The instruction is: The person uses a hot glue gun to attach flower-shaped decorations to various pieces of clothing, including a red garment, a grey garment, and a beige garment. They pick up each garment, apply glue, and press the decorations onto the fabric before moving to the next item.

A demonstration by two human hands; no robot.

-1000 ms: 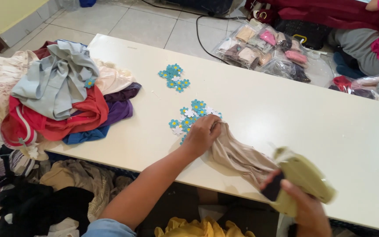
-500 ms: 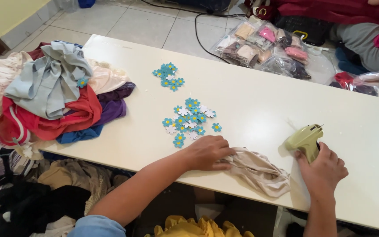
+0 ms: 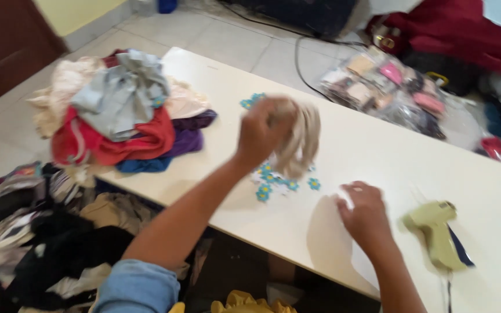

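My left hand (image 3: 262, 132) is raised above the white table (image 3: 378, 156), shut on a bunched beige garment (image 3: 300, 139) that hangs blurred in the air. Under it lie several small blue flower-shaped pieces (image 3: 279, 182), with a second cluster (image 3: 250, 99) partly hidden behind the hand. My right hand (image 3: 363, 211) rests low on the table with fingers curled, holding nothing I can see. Just right of it lies a pale green tagging gun (image 3: 436, 232), apart from the hand.
A heap of clothes (image 3: 123, 110) in grey, red, purple and cream covers the table's left end. More clothing (image 3: 36, 232) lies on the floor below left. Clear plastic bags of small items (image 3: 389, 90) sit on the floor beyond the table.
My left hand has lifted the beige garment off the table and swung it up and left. My right hand has let go of the tagging gun, which now lies on the table.
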